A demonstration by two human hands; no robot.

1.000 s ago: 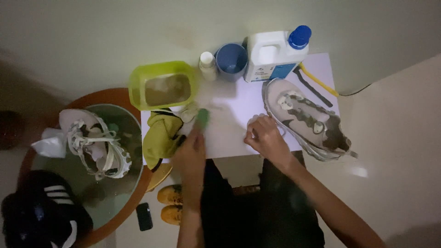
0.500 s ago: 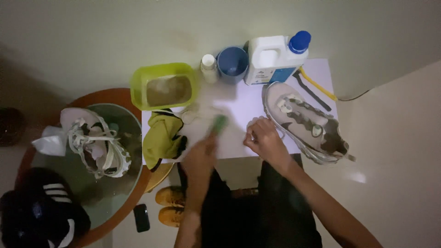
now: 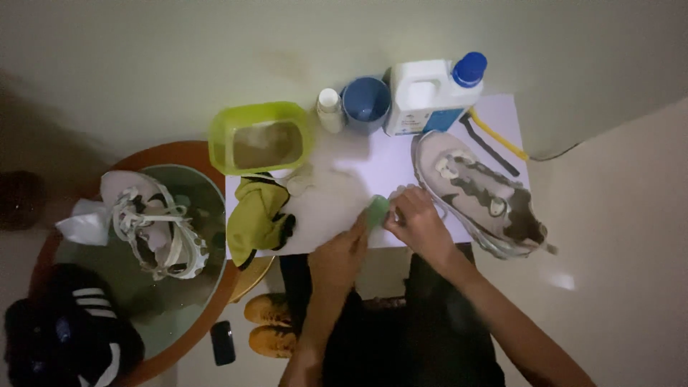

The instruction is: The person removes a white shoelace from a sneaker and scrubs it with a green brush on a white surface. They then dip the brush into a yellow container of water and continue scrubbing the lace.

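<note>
From the head camera, both hands meet over the near edge of the white surface [image 3: 430, 154]: the left hand [image 3: 342, 254] has its fingers closed in a pinch on a small green object [image 3: 378, 210] (too blurred to name, perhaps a sponge or a bar of soap), and the right hand [image 3: 418, 223] is curled in beside it, its fingertips touching the same piece. A second ago the left hand held that green object alone, farther left near the yellow-green cloth [image 3: 258, 215], while the right hand rested apart by the grey sneaker [image 3: 479, 193]; half a second ago it was already on its way across. The green piece has thus travelled right and now lies between both hands, just beside the sneaker's toe. Behind stand a lime tub [image 3: 261, 136], a blue cup [image 3: 366, 104] and a white jug [image 3: 430, 97].
</note>
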